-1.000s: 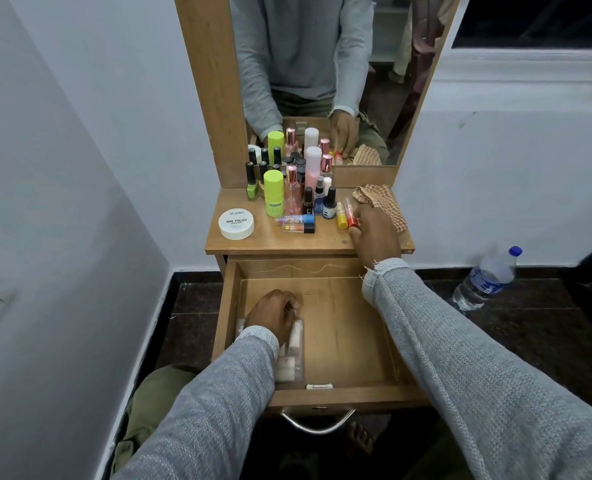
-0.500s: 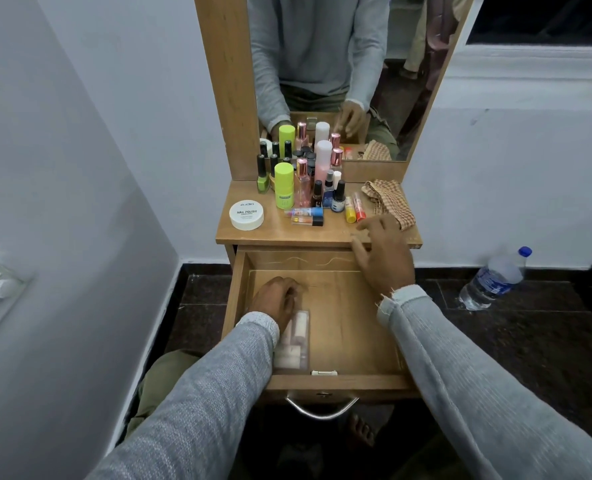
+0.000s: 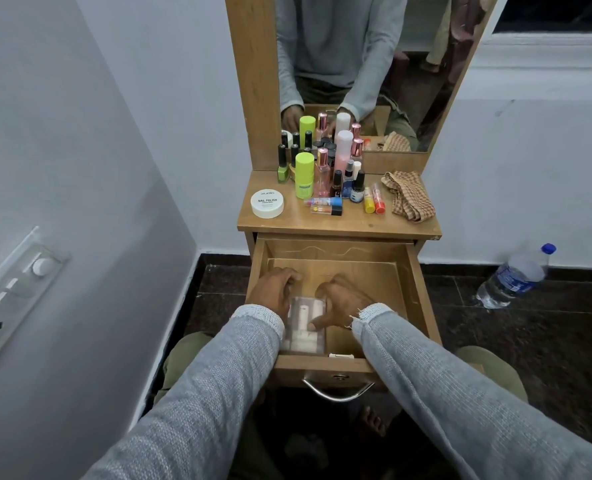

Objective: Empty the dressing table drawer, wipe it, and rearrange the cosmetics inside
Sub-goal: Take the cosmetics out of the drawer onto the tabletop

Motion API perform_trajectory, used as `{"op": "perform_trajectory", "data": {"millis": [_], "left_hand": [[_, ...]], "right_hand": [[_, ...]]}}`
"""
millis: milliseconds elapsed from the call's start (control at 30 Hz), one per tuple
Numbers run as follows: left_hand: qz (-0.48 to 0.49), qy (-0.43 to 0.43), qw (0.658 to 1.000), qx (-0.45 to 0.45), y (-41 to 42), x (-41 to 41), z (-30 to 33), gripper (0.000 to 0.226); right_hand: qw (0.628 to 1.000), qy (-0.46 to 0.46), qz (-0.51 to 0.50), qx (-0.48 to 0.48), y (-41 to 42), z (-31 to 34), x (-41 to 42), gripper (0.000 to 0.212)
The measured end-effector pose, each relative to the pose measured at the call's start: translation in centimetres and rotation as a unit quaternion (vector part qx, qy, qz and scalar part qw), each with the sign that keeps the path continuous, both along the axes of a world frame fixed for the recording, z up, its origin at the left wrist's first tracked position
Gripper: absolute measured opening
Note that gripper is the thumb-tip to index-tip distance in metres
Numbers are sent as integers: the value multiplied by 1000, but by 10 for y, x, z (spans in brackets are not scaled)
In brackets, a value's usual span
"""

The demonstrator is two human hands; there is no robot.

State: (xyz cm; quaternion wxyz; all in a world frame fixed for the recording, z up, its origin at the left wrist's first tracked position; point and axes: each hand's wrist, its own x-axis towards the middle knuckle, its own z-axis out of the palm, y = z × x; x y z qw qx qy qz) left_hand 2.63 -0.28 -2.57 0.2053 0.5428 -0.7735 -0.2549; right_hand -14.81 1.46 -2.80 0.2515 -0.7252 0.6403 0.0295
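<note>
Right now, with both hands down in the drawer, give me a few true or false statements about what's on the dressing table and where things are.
1. Both hands, left hand and right hand, are at the clear plastic box in the open wooden drawer. True.
2. The checked brown cloth lies inside the drawer. False: it lies on the tabletop, at the right end.
3. The round white nail polish tub sits at the left front of the tabletop. True.
4. The plastic water bottle with a blue cap stands upright on the tabletop. False: it is on the dark floor, leaning by the wall.
5. The tall lime green bottle lies on its side. False: it stands upright.
</note>
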Motion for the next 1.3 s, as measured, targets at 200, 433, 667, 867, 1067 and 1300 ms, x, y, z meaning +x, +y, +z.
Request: {"op": "perform_trajectory", "data": {"millis": [200, 433, 667, 867, 1067, 1300], "left_hand": [[-17, -56, 998, 14, 1, -3, 0, 49], [-42, -135, 990, 14, 6, -3, -5, 43], [-103, -222, 969, 38, 3, -8, -5, 56], [-95, -211, 972, 49, 0, -8, -12, 58], [-93, -209, 973, 44, 0, -9, -15, 67], [-88, -229, 969, 37, -1, -7, -18, 44]], "right_hand": [[998, -7, -66, 14, -8, 0, -11, 55], [989, -55, -136, 26, -17, -1, -23, 48], [981, -63, -180, 39, -9, -3, -21, 72], [968, -120, -216, 35, -7, -5, -17, 74], [949, -220, -223, 31, -3, -8, -3, 66], [920, -320, -223, 39, 4, -4, 3, 47]]}}
